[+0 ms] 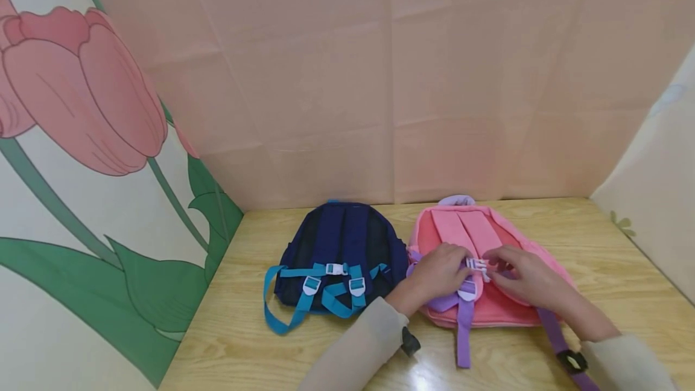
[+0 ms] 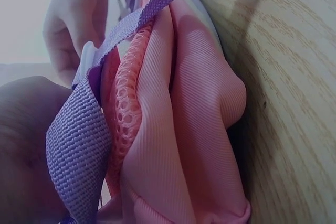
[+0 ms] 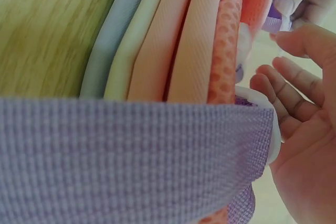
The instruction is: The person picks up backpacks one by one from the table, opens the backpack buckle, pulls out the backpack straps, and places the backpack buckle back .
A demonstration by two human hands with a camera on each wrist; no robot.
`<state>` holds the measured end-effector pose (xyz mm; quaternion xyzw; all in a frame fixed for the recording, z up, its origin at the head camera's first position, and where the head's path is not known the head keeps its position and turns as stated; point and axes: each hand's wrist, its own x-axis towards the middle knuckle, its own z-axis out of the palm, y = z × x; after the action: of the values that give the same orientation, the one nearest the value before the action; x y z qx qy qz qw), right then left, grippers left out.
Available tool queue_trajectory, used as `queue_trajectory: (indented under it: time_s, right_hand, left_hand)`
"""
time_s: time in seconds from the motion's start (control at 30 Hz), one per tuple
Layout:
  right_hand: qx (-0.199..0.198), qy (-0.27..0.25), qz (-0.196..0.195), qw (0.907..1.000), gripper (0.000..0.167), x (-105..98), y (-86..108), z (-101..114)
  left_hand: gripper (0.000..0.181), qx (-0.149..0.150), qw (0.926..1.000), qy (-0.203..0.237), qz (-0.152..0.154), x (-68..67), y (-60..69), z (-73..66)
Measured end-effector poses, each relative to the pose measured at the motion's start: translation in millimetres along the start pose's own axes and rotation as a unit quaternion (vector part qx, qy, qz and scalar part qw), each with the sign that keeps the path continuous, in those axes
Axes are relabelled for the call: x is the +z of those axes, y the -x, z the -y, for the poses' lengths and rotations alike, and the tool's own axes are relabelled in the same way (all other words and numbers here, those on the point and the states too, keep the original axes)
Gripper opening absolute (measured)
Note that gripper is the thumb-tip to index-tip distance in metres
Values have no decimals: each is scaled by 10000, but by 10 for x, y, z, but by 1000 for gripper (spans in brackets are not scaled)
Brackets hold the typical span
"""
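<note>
The head view shows a pink backpack (image 1: 510, 309) lying straps-up on a wooden table (image 1: 228, 336), just right of a navy backpack (image 1: 331, 231) with blue straps (image 1: 279, 318). Over the pink one, the person's left hand (image 1: 442, 269) pinches a white buckle (image 1: 476, 265) between bent fingers and thumb. The right hand (image 1: 523, 273) is at the buckle's pronged end, thumb and fingers apart; whether it touches the prongs is hard to tell. A purple strap (image 1: 463, 333) hangs down onto the table near the left hand.

In the left wrist view, a purple strap crosses the pink backpack's side, which rests on the wood; the left hand is a dark blur at the edge, its grip unreadable there.

The right wrist view shows the right hand's fingers loosely bent, nothing visible in its palm, beside the pink backpack's edge and a broad purple strap.
</note>
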<state>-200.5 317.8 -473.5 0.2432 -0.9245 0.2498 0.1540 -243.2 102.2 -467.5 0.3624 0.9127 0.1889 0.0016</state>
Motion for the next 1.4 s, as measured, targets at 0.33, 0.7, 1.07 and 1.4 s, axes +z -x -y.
queue_trajectory:
  time_s: [0.33,0.7,1.07,1.4]
  right_hand:
    - [-5,-45,-53,10000,32,20,-25,38]
    - [58,-13,-83,9999,29,21,-64,86]
    - [-47,154,-260,9995,27,52,-60,84]
    - [197,9,-159,9997,23,47,-46,24]
  left_hand:
    - [27,-81,9999,114,34,-13,-3,4]
    - [28,-92,9999,96,-9,-25,7,-9]
    - [33,-265,9995,141,55,-20,-16,-7]
    - [28,-256,9997,6,-22,-39,11,44]
